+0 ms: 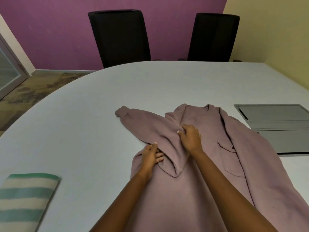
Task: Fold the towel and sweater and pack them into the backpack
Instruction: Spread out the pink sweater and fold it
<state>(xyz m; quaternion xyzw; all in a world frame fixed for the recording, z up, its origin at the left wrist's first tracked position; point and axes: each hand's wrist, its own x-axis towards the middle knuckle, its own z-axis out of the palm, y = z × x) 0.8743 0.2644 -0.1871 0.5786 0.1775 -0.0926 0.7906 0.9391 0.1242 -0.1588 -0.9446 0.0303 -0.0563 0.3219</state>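
Observation:
A mauve sweater (209,164) lies spread on the pale table (83,123), collar away from me, a chest pocket showing on its right side. Its left sleeve stretches out toward the upper left. My left hand (151,155) grips the fabric at the sweater's left edge, where the sleeve meets the body. My right hand (190,137) pinches a bunched fold of the sleeve near the shoulder. A folded green-and-cream striped towel (25,198) lies at the table's near left corner. No backpack is in view.
Two black chairs (120,37) (214,36) stand at the table's far side against a purple wall. A grey metal hatch (277,128) is set into the table at the right, touching the sweater's right sleeve. Bare tabletop lies beyond the sweater.

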